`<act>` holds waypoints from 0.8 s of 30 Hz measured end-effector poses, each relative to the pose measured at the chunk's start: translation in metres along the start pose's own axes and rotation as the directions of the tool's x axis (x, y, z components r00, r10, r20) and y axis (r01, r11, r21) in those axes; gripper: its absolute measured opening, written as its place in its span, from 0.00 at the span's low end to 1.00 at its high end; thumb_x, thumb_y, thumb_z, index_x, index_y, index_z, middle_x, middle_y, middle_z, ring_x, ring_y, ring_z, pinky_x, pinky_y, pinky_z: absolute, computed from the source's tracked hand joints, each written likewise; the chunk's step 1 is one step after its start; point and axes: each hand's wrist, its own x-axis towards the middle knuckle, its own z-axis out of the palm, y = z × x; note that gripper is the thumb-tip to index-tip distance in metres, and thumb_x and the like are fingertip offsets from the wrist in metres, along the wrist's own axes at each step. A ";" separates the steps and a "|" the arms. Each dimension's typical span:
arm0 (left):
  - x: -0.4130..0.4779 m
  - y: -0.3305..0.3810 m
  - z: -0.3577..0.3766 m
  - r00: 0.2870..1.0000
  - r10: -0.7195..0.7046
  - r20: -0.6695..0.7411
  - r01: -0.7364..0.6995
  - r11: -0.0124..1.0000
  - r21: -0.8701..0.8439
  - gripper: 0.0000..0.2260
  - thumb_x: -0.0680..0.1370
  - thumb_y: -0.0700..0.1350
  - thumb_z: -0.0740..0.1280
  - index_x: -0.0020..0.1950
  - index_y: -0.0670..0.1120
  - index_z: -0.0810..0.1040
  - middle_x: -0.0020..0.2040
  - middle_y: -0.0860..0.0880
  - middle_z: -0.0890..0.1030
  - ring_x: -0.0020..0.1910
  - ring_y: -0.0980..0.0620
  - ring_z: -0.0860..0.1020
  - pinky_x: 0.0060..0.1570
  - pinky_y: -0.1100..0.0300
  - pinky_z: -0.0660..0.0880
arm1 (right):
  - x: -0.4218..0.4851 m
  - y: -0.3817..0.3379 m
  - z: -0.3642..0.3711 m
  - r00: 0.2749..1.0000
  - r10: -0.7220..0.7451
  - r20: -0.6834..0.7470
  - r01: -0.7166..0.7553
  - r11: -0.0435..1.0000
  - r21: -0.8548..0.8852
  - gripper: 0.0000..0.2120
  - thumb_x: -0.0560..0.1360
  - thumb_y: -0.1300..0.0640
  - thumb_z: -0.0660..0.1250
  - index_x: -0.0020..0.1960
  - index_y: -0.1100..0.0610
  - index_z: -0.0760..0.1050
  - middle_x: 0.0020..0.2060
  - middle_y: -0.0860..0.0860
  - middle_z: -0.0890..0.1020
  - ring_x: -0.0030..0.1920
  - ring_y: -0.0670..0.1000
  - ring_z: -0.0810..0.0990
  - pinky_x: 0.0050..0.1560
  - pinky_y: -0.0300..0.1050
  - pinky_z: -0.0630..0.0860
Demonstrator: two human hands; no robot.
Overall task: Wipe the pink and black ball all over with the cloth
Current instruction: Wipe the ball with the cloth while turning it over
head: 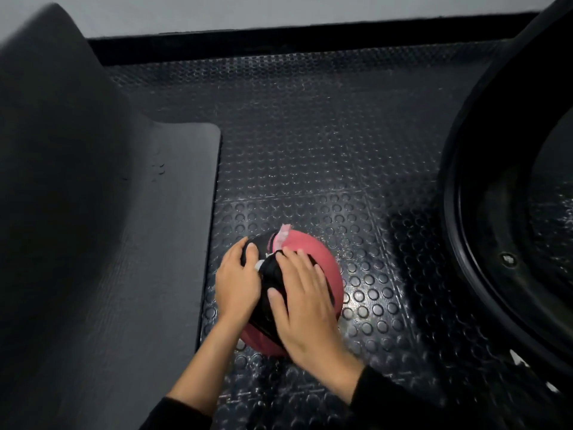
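The pink and black ball rests on the studded floor, low in the middle of the view. My left hand clasps its left side, fingers curled over the top. My right hand lies flat across the ball with fingers spread, pressing a dark, creased cloth onto it. The cloth is hard to tell apart from the ball's black panel. A small white bit shows between my hands, and a pale pink strip sticks up at the ball's far edge.
A black rubber floor with round studs lies all around. A thick dark mat borders the ball on the left. A large black ring-shaped piece of equipment stands at the right. A grey wall with a black skirting runs along the back.
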 end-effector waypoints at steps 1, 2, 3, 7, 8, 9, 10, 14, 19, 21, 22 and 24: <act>0.000 -0.002 -0.001 1.000 0.001 0.006 -0.001 1.000 -0.005 0.18 0.80 0.54 0.57 0.68 0.53 0.73 0.69 0.53 0.74 0.68 0.52 0.70 0.65 0.57 0.63 | 0.001 0.003 -0.001 1.000 -0.007 0.028 0.007 1.000 0.003 0.24 0.80 0.47 0.46 0.75 0.51 0.58 0.74 0.42 0.59 0.75 0.40 0.48 0.75 0.43 0.41; -0.001 -0.003 -0.003 1.000 0.005 0.004 -0.005 1.000 0.003 0.18 0.80 0.53 0.57 0.68 0.53 0.73 0.68 0.53 0.74 0.67 0.52 0.70 0.64 0.59 0.62 | 0.013 0.010 -0.003 0.998 0.018 0.052 -0.018 1.000 -0.004 0.23 0.81 0.48 0.47 0.75 0.50 0.59 0.74 0.42 0.60 0.75 0.41 0.49 0.76 0.45 0.41; -0.001 -0.003 -0.004 1.000 0.010 -0.001 -0.010 1.000 0.010 0.18 0.80 0.53 0.57 0.68 0.53 0.73 0.68 0.53 0.74 0.68 0.52 0.70 0.63 0.60 0.62 | 0.032 0.021 -0.003 0.996 0.066 0.064 -0.065 0.998 -0.017 0.21 0.81 0.49 0.48 0.73 0.51 0.62 0.72 0.43 0.64 0.75 0.44 0.54 0.76 0.50 0.44; 0.001 0.000 -0.001 1.000 0.010 -0.009 -0.010 1.000 0.020 0.19 0.80 0.54 0.56 0.69 0.52 0.72 0.69 0.52 0.73 0.69 0.51 0.69 0.66 0.57 0.62 | 0.086 0.040 -0.009 0.938 0.346 0.024 -0.347 0.934 0.081 0.14 0.81 0.54 0.52 0.60 0.56 0.72 0.58 0.51 0.77 0.59 0.52 0.73 0.67 0.57 0.65; 0.001 0.001 0.000 1.000 0.013 -0.007 -0.013 1.000 0.026 0.19 0.80 0.54 0.56 0.69 0.52 0.72 0.69 0.52 0.73 0.69 0.51 0.69 0.67 0.56 0.62 | 0.077 0.038 -0.006 0.946 0.324 -0.025 -0.322 0.944 0.067 0.15 0.81 0.53 0.51 0.62 0.55 0.71 0.59 0.49 0.76 0.60 0.50 0.72 0.66 0.55 0.66; 0.000 0.001 0.000 1.000 0.014 -0.008 -0.014 0.999 0.030 0.19 0.80 0.54 0.56 0.69 0.52 0.72 0.69 0.52 0.73 0.69 0.51 0.69 0.67 0.55 0.62 | 0.059 0.030 -0.004 0.967 0.250 -0.054 -0.248 0.968 0.044 0.18 0.81 0.52 0.49 0.66 0.54 0.68 0.63 0.47 0.74 0.64 0.47 0.69 0.69 0.53 0.65; 0.000 0.000 -0.001 1.000 0.018 -0.011 -0.018 1.000 0.025 0.19 0.80 0.54 0.56 0.69 0.52 0.72 0.69 0.52 0.73 0.68 0.51 0.69 0.67 0.55 0.62 | 0.035 0.020 0.000 0.988 0.144 -0.045 -0.145 0.989 0.001 0.20 0.81 0.51 0.47 0.70 0.53 0.65 0.68 0.44 0.69 0.70 0.45 0.64 0.73 0.51 0.60; -0.003 -0.005 -0.006 0.999 0.040 -0.006 -0.041 0.999 -0.027 0.17 0.81 0.52 0.57 0.68 0.51 0.73 0.68 0.52 0.74 0.68 0.52 0.69 0.66 0.58 0.62 | -0.006 0.009 0.003 0.997 -0.067 0.032 0.068 0.997 -0.036 0.24 0.81 0.50 0.45 0.75 0.51 0.58 0.75 0.42 0.57 0.76 0.42 0.47 0.76 0.43 0.41; 0.000 -0.004 -0.007 0.999 -0.020 -0.025 0.019 1.000 -0.025 0.18 0.81 0.52 0.56 0.69 0.52 0.73 0.69 0.52 0.73 0.69 0.52 0.68 0.65 0.58 0.61 | 0.086 0.040 -0.009 0.935 0.342 0.094 -0.352 0.926 0.133 0.11 0.81 0.54 0.50 0.53 0.55 0.70 0.54 0.52 0.77 0.56 0.55 0.74 0.51 0.47 0.68; 0.000 -0.004 -0.006 0.999 -0.017 -0.042 0.017 1.000 -0.010 0.17 0.81 0.51 0.56 0.69 0.52 0.73 0.69 0.52 0.73 0.69 0.52 0.68 0.67 0.56 0.61 | 0.092 0.043 -0.007 0.912 0.405 0.069 -0.411 0.900 0.142 0.10 0.81 0.56 0.51 0.52 0.57 0.70 0.49 0.52 0.77 0.49 0.54 0.75 0.45 0.45 0.65; -0.002 -0.005 -0.007 0.997 0.032 -0.068 -0.030 0.999 0.032 0.17 0.81 0.50 0.55 0.69 0.52 0.73 0.70 0.52 0.72 0.70 0.53 0.67 0.69 0.54 0.61 | 0.087 0.040 -0.005 0.927 0.374 0.028 -0.374 0.919 0.126 0.11 0.81 0.56 0.51 0.54 0.57 0.71 0.49 0.51 0.76 0.48 0.52 0.74 0.46 0.45 0.66; -0.008 -0.003 -0.008 0.974 0.208 -0.095 -0.194 0.972 0.136 0.19 0.80 0.47 0.53 0.69 0.53 0.73 0.71 0.54 0.71 0.72 0.53 0.65 0.72 0.46 0.60 | 0.073 0.034 -0.003 0.954 0.297 -0.048 -0.291 0.951 0.109 0.13 0.81 0.56 0.51 0.58 0.57 0.72 0.52 0.51 0.77 0.51 0.51 0.75 0.52 0.47 0.71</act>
